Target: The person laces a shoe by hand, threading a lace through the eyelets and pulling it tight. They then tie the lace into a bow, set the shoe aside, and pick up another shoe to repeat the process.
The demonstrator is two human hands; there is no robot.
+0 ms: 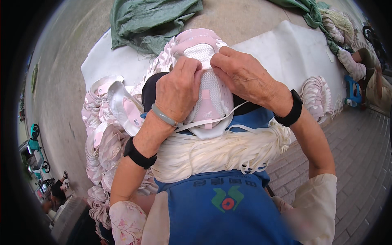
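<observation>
A pink and white shoe upper [210, 96] lies across my lap, its mesh tongue pointing toward me. Over its front opening, my left hand [178, 87] is closed in a pinch on a white shoelace [206, 65]. From the other side my right hand [245, 75] also pinches the lace, fingertips close to the left ones. Loose lace ends trail beside the tongue. The fingertips partly hide the eyelets. A thick bundle of cream shoelaces [216, 153] rests on my lap, over the blue apron [220, 208].
Stacked shoe uppers [98, 139] fill my left side; another stack [316, 98] stands at right on a white sheet [281, 53]. Green cloth [151, 22] lies ahead. At far right a person sits near a blue stool [353, 90]. Scooters [36, 155] stand far left.
</observation>
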